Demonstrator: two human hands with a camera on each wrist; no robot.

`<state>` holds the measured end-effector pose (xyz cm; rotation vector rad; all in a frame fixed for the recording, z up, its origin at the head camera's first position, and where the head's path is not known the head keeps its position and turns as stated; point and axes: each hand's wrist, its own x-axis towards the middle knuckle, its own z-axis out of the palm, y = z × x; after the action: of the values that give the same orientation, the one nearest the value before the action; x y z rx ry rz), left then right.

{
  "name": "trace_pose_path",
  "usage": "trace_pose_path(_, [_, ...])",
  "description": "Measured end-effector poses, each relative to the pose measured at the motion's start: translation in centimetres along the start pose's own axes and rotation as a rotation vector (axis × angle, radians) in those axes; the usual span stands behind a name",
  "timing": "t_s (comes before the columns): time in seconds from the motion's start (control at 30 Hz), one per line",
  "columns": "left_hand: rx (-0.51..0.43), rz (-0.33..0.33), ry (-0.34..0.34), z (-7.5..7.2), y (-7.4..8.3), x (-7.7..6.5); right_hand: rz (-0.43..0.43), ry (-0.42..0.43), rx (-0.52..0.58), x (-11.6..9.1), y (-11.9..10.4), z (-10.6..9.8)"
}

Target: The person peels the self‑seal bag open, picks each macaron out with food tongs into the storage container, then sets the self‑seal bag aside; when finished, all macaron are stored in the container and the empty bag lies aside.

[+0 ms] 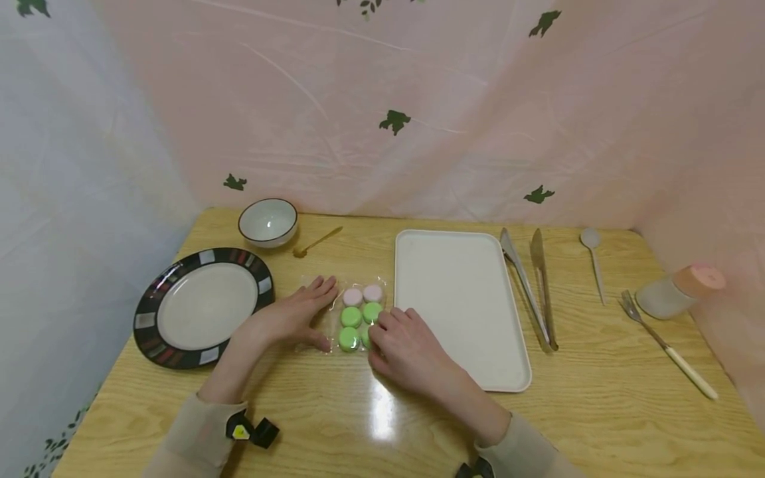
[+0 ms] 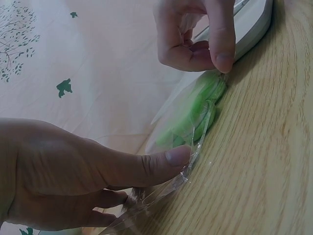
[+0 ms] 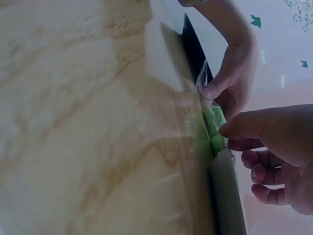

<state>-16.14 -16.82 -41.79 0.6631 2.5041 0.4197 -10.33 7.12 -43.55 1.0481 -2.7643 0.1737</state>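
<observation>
A clear plastic bag (image 1: 332, 317) of macarons lies on the table, two pale pink ones (image 1: 352, 297) at the far end and several green ones (image 1: 350, 317) nearer. My left hand (image 1: 293, 315), fingers spread, rests on the bag's loose left end. Its thumb (image 2: 177, 155) lies along the film in the left wrist view. On the other side, my right hand (image 1: 412, 348) has curled fingers and pinches the bag's right edge beside the green macarons. The right thumb (image 3: 244, 125) meets the bag in the right wrist view; the hand hides part of the macarons.
A white tray (image 1: 457, 305) lies right of the bag, with tongs (image 1: 526, 289) beside it. Further right are a spoon (image 1: 592, 249), a fork (image 1: 669, 345) and a pink-topped jar (image 1: 675, 292). A dark-rimmed plate (image 1: 149, 318), a bowl (image 1: 269, 222) and a small golden spoon (image 1: 317, 242) stand left.
</observation>
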Motion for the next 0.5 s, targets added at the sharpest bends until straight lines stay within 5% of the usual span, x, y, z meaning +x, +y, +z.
trace_pose_path(0.5, [-0.002,0.015,-0.004,0.1,-0.3,0.1,0.044,-0.050,0.172,-0.1,1.0,-0.7])
